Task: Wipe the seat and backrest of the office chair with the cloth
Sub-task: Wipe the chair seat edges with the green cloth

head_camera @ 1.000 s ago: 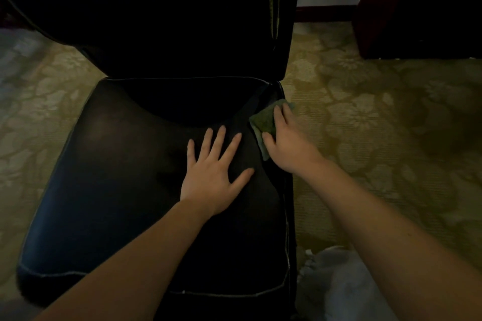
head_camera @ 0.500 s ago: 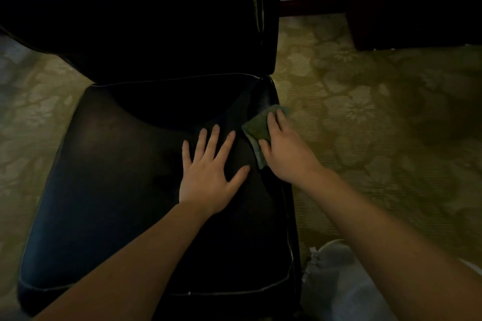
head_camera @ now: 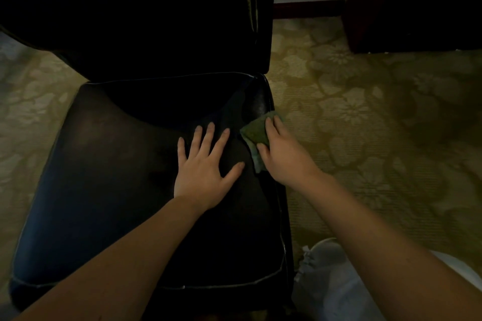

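Cloth (head_camera: pixel 255 131) lies on the right edge of the seat (head_camera: pixel 117 164), pressed under the right hand (head_camera: pixel 284 156), fingers apparently flat in the dim light. Left hand (head_camera: pixel 206 174) rests spread, holding nothing. Neither has shifted much in the last second: wiping lingers here, backrest (head_camera: pixel 156 21) outstanding.

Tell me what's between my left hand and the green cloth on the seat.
Nothing but a narrow strip of bare black seat. The head view shows the left hand flat beside the cloth, not touching it.
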Action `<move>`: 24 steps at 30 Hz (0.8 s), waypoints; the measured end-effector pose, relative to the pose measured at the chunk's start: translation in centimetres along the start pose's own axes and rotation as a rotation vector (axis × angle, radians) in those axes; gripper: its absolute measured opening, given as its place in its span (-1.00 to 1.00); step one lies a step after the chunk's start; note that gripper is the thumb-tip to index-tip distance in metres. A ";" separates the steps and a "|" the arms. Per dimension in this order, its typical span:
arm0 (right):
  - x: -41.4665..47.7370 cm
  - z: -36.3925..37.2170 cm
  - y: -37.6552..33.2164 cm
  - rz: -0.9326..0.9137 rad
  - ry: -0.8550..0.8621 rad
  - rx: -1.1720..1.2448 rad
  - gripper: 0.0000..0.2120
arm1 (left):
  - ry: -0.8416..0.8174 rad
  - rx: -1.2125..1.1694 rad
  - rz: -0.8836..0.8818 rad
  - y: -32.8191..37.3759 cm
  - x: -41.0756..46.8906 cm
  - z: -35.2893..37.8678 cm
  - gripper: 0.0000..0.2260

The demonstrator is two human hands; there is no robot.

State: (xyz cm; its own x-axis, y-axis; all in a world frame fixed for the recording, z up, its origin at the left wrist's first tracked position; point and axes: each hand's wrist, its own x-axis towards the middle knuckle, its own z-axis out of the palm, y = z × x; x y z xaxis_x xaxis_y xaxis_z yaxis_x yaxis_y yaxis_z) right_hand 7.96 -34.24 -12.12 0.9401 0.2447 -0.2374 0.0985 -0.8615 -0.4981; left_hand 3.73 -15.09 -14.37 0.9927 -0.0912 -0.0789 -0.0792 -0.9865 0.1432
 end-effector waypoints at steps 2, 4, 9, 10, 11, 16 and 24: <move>0.6 -0.3 0.0 -0.007 0.009 0.023 -0.37 | -0.002 0.011 -0.004 0.0 0.0 0.0 -0.28; 1.0 -0.7 0.2 -0.012 0.003 0.041 -0.37 | -0.001 0.013 -0.010 0.1 0.0 0.0 -0.28; -0.4 -0.6 0.5 -0.024 -0.003 0.032 -0.36 | 0.006 0.010 -0.008 0.1 0.1 0.2 -0.29; -0.9 -0.4 0.5 -0.029 -0.002 0.039 -0.35 | 0.004 0.013 -0.007 0.1 0.1 0.2 -0.29; -1.3 -0.2 0.4 -0.036 0.003 0.061 -0.35 | -0.003 0.015 -0.007 0.1 0.1 0.2 -0.28; -0.4 -0.4 0.6 -0.066 0.026 0.087 -0.36 | -0.049 -0.001 -0.008 0.2 0.3 -0.5 -0.23; -0.1 -0.8 0.7 -0.125 -0.064 -0.009 -0.32 | -0.166 0.109 0.014 0.3 -0.1 -2.6 -0.25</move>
State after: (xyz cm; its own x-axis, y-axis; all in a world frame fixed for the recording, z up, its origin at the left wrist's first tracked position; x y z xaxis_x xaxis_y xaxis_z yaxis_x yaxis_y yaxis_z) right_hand 8.21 -35.22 -11.72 0.8975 0.3779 -0.2274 0.2164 -0.8266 -0.5195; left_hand 3.89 -15.05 -11.79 0.9637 -0.1169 -0.2402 -0.1108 -0.9931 0.0388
